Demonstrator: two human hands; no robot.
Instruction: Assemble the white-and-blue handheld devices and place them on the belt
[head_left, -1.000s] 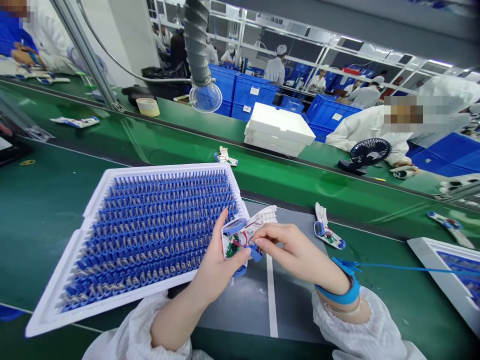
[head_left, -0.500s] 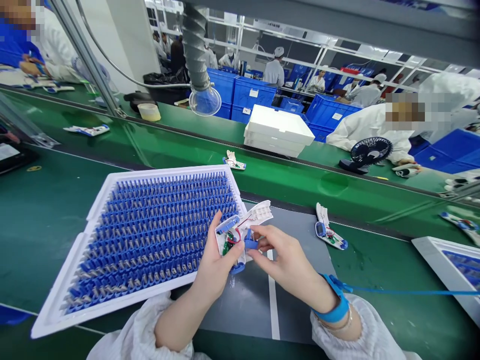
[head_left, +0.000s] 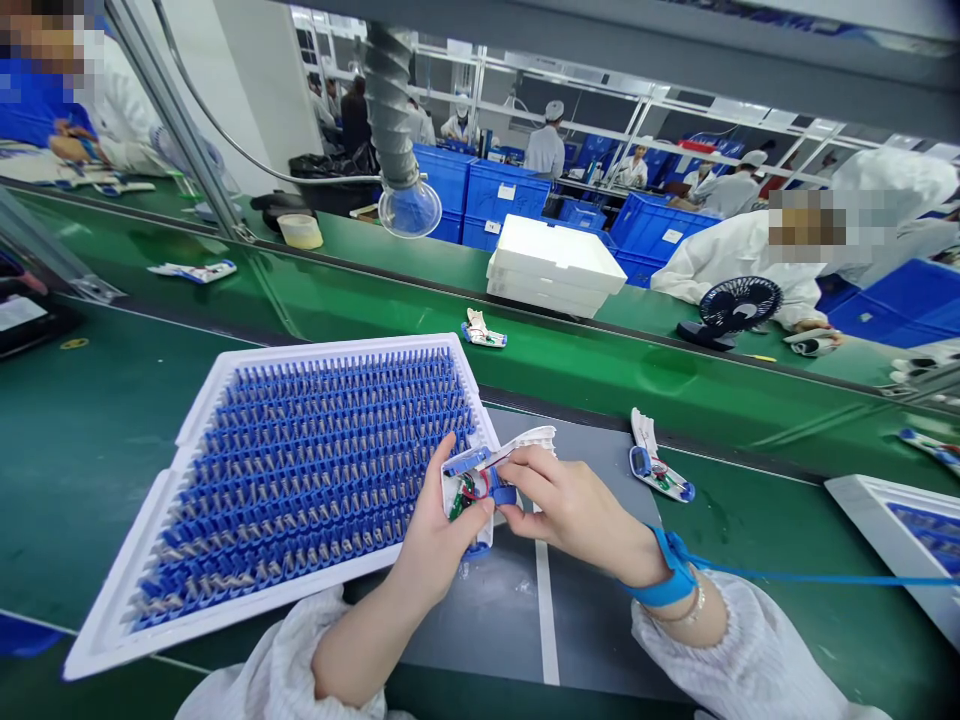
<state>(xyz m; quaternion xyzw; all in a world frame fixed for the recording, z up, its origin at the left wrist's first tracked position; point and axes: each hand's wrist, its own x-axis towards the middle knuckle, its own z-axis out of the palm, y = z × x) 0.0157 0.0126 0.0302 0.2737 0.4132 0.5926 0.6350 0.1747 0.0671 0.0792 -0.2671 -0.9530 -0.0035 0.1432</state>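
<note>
My left hand (head_left: 435,535) is closed around an opened white and blue device housing (head_left: 480,548), with a green circuit board (head_left: 459,500) and red wires inside. The white cover half (head_left: 536,438) is swung out to the upper right. At the housing's right side, my right hand (head_left: 559,500) pinches a small blue plastic part (head_left: 501,492) against it; its fingers partly hide the cover. Left of my hands lies a white foam tray (head_left: 202,375) with rows of blue plastic parts (head_left: 315,460) that have metal pieces on them.
Another opened housing (head_left: 660,470) lies to the right of the grey mat (head_left: 600,600). More stand on the green conveyor belt (head_left: 600,365), such as one white and blue unit (head_left: 484,330). A second tray (head_left: 862,500) sits at the right edge. A blue wrist strap cord (head_left: 810,577) runs rightward.
My hands and the housing have shifted slightly right and down, and the cover half is tilted lower. My right fingers sit closer over the housing. Units on the belt have moved right.
</note>
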